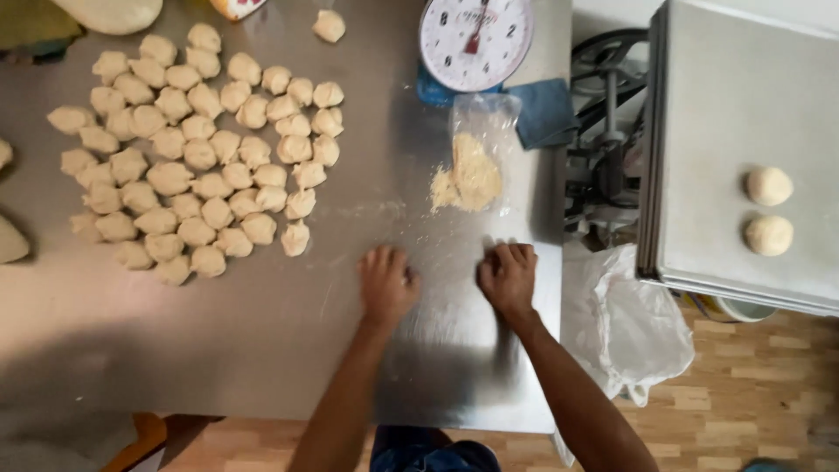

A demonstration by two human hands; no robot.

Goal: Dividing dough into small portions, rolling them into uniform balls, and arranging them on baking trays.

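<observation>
Steel table (262, 332) bears both hands, left (387, 284) and right (507, 275), cupped palm-down, contents hidden.

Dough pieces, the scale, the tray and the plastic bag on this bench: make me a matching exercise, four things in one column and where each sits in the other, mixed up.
Things:
1. Heap of cut dough pieces
2. Two round dough balls
3. Dial scale
4. White plastic bag

Places:
A. On the grey tray at far right
B. Hanging off the table's right edge, beside the right hand
C. Spread over the steel table to the left of the left hand
D. At the table's far edge, above both hands

Pairs: 1-C, 2-A, 3-D, 4-B
</observation>
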